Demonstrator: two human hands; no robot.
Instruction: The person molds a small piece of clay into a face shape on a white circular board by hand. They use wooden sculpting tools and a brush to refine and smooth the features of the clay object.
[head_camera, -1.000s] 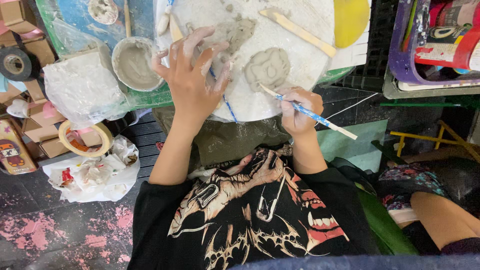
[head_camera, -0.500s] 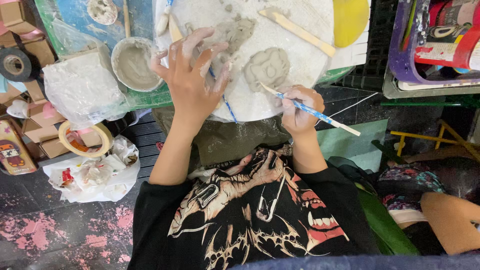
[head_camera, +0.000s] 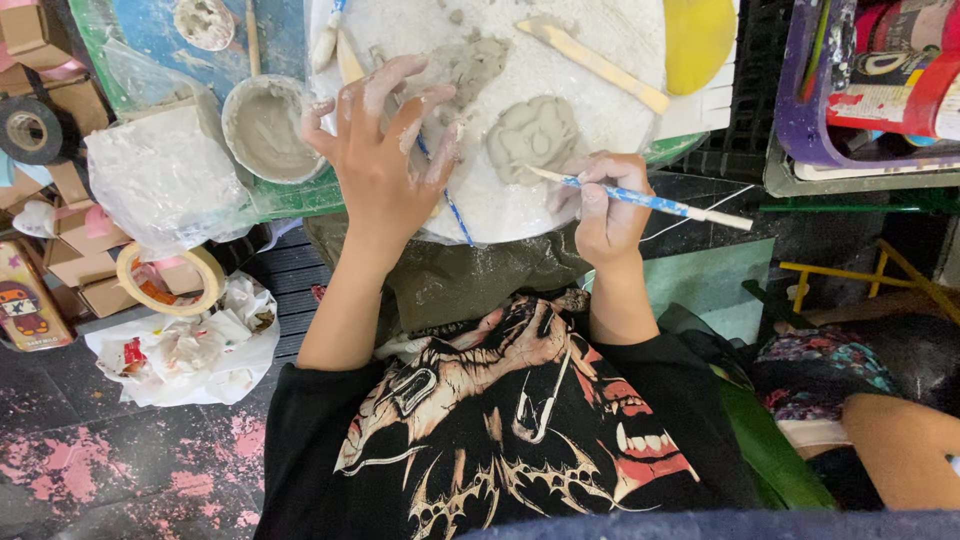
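Lumpy grey clay piece (head_camera: 535, 137), blue-handled brush (head_camera: 640, 200)

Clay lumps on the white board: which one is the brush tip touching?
The rounded, lobed lump beside the right hand. The brush tip meets its lower edge; the other lump lies by the left hand's fingertips.

Dark floor (head_camera: 60, 400) with pink paint stains, cardboard boxes (head_camera: 85, 255), purple crate (head_camera: 800, 120)

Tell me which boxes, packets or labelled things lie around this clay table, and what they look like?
Cardboard boxes: left edge, small, brown, stacked.
Printed packet: far left on the floor, flat, yellow-brown, with a cartoon figure.
Labelled containers: upper right inside a purple bin, red and white.
No screens or signs.
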